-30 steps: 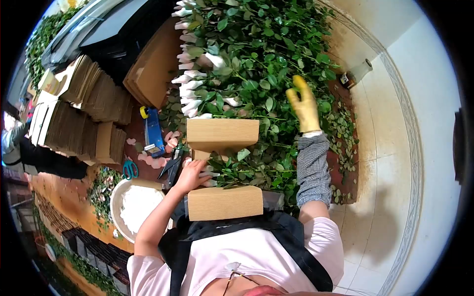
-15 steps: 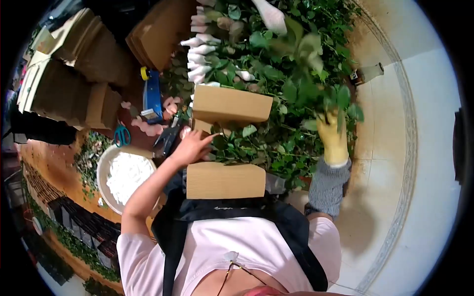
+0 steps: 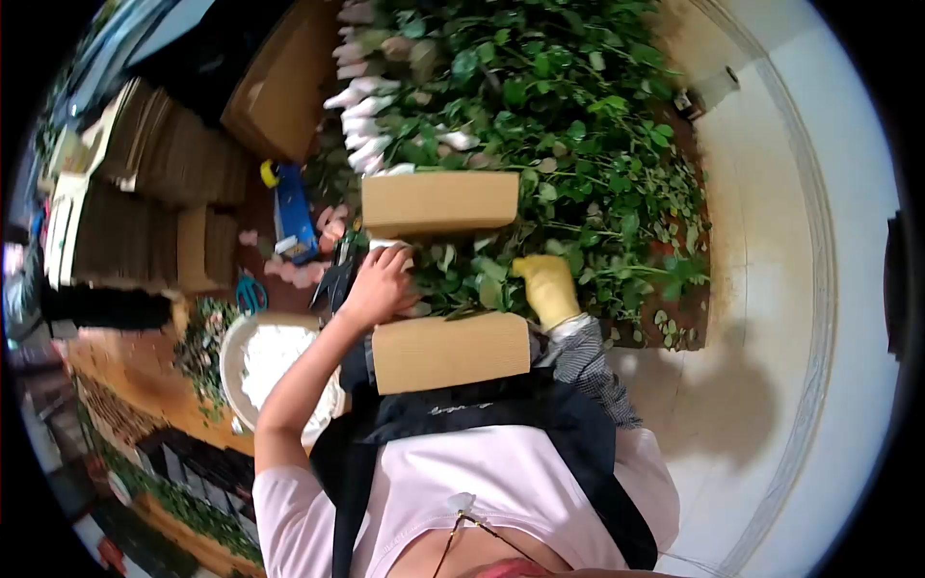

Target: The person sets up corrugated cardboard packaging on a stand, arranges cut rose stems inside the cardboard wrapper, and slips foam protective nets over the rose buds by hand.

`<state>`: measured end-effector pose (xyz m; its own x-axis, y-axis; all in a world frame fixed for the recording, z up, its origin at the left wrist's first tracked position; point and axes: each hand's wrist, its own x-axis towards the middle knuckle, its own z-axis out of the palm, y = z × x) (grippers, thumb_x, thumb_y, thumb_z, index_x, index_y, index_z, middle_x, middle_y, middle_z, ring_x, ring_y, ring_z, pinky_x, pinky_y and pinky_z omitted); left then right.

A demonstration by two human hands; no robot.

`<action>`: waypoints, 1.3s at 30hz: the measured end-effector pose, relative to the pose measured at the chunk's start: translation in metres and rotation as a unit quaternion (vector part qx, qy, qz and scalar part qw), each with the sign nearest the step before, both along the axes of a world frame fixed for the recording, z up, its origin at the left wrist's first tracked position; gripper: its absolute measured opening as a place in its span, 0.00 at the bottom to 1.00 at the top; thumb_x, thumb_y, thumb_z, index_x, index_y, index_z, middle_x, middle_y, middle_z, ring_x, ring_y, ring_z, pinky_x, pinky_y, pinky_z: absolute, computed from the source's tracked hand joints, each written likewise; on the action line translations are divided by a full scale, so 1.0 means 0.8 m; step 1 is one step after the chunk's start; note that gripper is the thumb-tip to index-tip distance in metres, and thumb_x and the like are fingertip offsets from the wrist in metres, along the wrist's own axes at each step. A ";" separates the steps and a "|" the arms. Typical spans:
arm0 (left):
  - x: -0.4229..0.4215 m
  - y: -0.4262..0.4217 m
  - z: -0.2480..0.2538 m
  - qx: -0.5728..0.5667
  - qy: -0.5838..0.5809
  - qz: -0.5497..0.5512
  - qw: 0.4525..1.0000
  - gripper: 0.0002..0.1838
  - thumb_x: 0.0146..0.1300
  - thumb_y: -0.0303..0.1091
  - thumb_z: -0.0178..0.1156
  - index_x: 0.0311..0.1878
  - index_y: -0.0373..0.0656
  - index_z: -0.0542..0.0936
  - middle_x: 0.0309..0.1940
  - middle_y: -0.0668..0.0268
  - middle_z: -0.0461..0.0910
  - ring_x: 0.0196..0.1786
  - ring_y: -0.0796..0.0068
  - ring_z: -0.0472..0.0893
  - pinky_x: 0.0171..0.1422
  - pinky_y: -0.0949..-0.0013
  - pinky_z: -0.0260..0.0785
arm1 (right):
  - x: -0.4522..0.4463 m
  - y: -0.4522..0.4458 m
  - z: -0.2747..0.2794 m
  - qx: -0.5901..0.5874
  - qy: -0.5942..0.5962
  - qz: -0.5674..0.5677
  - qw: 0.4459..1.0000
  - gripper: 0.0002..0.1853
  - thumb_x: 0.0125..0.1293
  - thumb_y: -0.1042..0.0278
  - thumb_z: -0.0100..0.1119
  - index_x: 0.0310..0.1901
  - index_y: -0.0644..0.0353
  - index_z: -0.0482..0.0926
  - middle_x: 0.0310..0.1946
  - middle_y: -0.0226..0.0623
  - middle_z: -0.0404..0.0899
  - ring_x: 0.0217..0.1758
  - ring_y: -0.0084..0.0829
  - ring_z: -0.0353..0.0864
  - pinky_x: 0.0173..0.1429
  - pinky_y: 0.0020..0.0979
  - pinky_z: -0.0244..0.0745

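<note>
My bare left hand (image 3: 383,282) is at the flower-head end of a bundle of leafy stems (image 3: 462,275), its fingers bent downward and close together. Just past its fingertips is a white wrapped flower head (image 3: 387,246); what lies under the fingers is hidden. In a yellow glove, my right hand (image 3: 547,287) curls over the leafy part of the same bundle. The bundle lies between two raised cardboard flaps, a far flap (image 3: 440,200) and a near flap (image 3: 451,353) by my apron.
More leafy stems (image 3: 540,116) with white-wrapped heads (image 3: 364,120) are piled beyond. At the left are a bowl of white netting (image 3: 275,371), teal scissors (image 3: 251,295), a blue tape dispenser (image 3: 294,217) and cardboard stacks (image 3: 125,226). A bottle (image 3: 711,93) stands at the right.
My gloved right hand has moved left and down from the pile's right edge to the bundle between the flaps. My left hand's fingers have bent inward. The view has shifted slightly.
</note>
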<state>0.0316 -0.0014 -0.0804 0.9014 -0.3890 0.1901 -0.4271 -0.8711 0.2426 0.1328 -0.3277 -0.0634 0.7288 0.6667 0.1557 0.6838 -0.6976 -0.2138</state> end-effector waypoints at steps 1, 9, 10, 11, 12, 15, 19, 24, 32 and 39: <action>0.001 -0.001 0.010 0.008 -0.021 -0.013 1.000 0.18 0.51 0.46 0.71 0.34 0.40 0.82 0.61 0.53 0.73 0.68 0.50 0.68 0.73 0.49 0.59 | -0.007 -0.004 -0.022 0.073 0.027 0.004 0.997 0.09 0.63 0.67 0.57 0.30 0.60 0.84 0.28 0.45 0.81 0.34 0.47 0.81 0.40 0.44 0.76; -0.006 -0.001 -0.016 -0.126 0.049 0.049 0.990 0.19 0.49 0.39 0.76 0.36 0.38 0.78 0.57 0.48 0.70 0.56 0.43 0.71 0.59 0.47 0.67 | 0.027 -0.062 -0.024 0.145 0.475 0.034 0.867 0.31 0.67 0.69 0.65 0.71 0.58 0.67 0.69 0.47 0.71 0.66 0.42 0.75 0.70 0.37 0.71; -0.006 -0.001 -0.019 -0.120 0.061 0.059 0.989 0.19 0.50 0.41 0.75 0.36 0.38 0.78 0.57 0.49 0.71 0.58 0.44 0.71 0.60 0.48 0.67 | 0.043 -0.059 0.007 0.100 0.536 0.033 0.838 0.32 0.70 0.68 0.63 0.73 0.57 0.65 0.71 0.45 0.69 0.68 0.41 0.73 0.72 0.38 0.70; -0.008 -0.001 -0.022 -0.113 0.073 0.073 0.988 0.20 0.50 0.42 0.75 0.37 0.39 0.78 0.57 0.50 0.72 0.59 0.45 0.71 0.62 0.48 0.66 | 0.059 -0.058 0.043 0.052 0.594 0.035 0.802 0.32 0.72 0.67 0.61 0.75 0.55 0.62 0.73 0.42 0.66 0.70 0.39 0.72 0.73 0.39 0.69; -0.011 -0.003 -0.021 -0.109 0.055 0.071 0.990 0.20 0.51 0.43 0.75 0.38 0.39 0.79 0.56 0.51 0.73 0.58 0.45 0.72 0.61 0.49 0.66 | 0.070 -0.049 0.091 0.073 0.562 0.053 0.822 0.31 0.72 0.66 0.61 0.74 0.56 0.63 0.72 0.41 0.67 0.71 0.38 0.71 0.74 0.39 0.68; -0.018 -0.006 -0.025 -0.135 0.048 0.077 0.987 0.19 0.51 0.42 0.75 0.35 0.39 0.80 0.51 0.52 0.73 0.55 0.46 0.72 0.59 0.48 0.67 | 0.122 -0.007 0.177 0.225 0.339 0.183 0.895 0.28 0.72 0.65 0.60 0.72 0.57 0.68 0.70 0.39 0.71 0.72 0.35 0.71 0.75 0.39 0.67; -0.017 -0.005 -0.033 -0.149 0.030 0.078 0.985 0.18 0.50 0.43 0.76 0.33 0.40 0.81 0.46 0.52 0.73 0.52 0.47 0.72 0.58 0.49 0.66 | 0.223 0.100 0.229 0.375 0.032 0.052 0.925 0.27 0.71 0.67 0.61 0.70 0.61 0.70 0.66 0.43 0.76 0.69 0.38 0.75 0.72 0.37 0.69; -0.018 -0.006 -0.025 -0.152 0.040 0.083 0.984 0.18 0.50 0.44 0.74 0.34 0.41 0.79 0.43 0.53 0.73 0.53 0.49 0.73 0.61 0.50 0.64 | 0.368 0.141 0.130 0.058 -0.096 -0.104 0.988 0.13 0.64 0.64 0.63 0.48 0.59 0.83 0.47 0.47 0.83 0.53 0.49 0.81 0.58 0.44 0.77; -0.021 -0.007 -0.045 -0.163 0.023 0.100 0.981 0.18 0.50 0.44 0.74 0.35 0.41 0.80 0.50 0.53 0.74 0.59 0.49 0.72 0.66 0.46 0.61 | 0.275 0.016 0.191 0.009 -0.157 -0.256 0.954 0.08 0.64 0.70 0.60 0.42 0.56 0.86 0.40 0.47 0.86 0.45 0.47 0.85 0.53 0.44 0.78; -0.021 -0.008 -0.035 -0.171 0.016 0.096 0.981 0.20 0.51 0.43 0.76 0.33 0.39 0.78 0.63 0.51 0.74 0.62 0.45 0.71 0.68 0.47 0.61 | 0.251 0.082 0.198 0.106 -0.123 -0.098 0.982 0.28 0.64 0.62 0.70 0.65 0.53 0.75 0.54 0.47 0.84 0.55 0.46 0.84 0.61 0.42 0.79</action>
<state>0.0149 -0.0076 -0.1082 0.9594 -0.1311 0.2499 -0.2512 -0.8002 0.5446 0.3334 -0.2620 0.0952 0.7622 0.4514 0.4639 0.5907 -0.7782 -0.2133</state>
